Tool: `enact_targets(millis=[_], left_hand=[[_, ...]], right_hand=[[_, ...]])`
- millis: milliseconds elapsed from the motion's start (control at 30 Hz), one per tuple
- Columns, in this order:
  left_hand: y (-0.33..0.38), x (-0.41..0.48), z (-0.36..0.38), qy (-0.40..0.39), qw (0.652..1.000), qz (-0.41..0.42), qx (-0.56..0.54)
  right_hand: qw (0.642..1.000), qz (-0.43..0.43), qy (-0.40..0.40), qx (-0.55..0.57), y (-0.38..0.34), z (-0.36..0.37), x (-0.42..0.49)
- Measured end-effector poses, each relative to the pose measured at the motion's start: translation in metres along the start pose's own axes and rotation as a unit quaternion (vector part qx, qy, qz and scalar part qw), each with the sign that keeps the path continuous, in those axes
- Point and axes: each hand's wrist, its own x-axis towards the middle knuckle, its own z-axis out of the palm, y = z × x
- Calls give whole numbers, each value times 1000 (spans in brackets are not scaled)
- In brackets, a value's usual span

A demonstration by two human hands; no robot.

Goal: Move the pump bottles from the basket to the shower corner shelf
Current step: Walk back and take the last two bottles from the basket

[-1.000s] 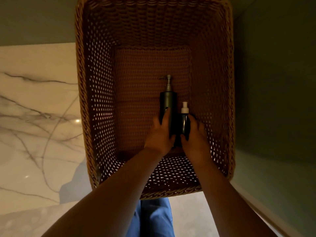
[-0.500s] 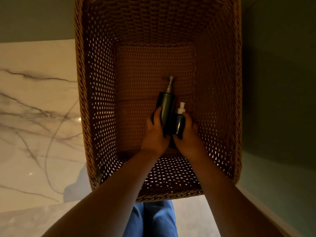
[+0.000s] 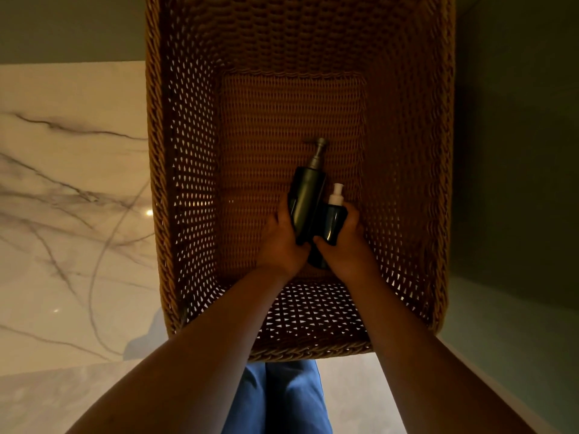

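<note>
1 pump bottle (image 3: 305, 200) in each hand (image 3: 282, 244)

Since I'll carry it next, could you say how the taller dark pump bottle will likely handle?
The taller bottle looks rigid, so it should keep its shape in the left hand. Its smooth round body may be slippery and would probably roll if laid down. Tall and narrow, it may tip upright.

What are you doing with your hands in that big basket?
A person is reaching both arms down into a deep wicker basket. The left hand grips the taller dark pump bottle, which has a metal pump. The right hand grips the shorter dark pump bottle, which has a white pump. Both bottles are side by side, low inside the basket, not yet out.
</note>
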Motion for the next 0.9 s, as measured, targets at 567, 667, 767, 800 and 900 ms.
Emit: enact_targets(millis=[567,667,767,800,900], left_hand=[[47,-80,-62,59,992,14,-107],[63,-107,-89,74,987,31,-140],[79,-142,-117,84,982,41,-163],[84,-156,-126,91,980,47,-169],[98,-197,-150,112,973,86,-182]], right_hand=[[992,-111,-7,55,-69,-64,-73],[986,-157,-19,50,-96,-74,-98],[980,-190,-28,50,-126,-83,-128],[978,-203,-31,49,-136,-86,-140],[970,-235,-38,42,-163,-99,-176]])
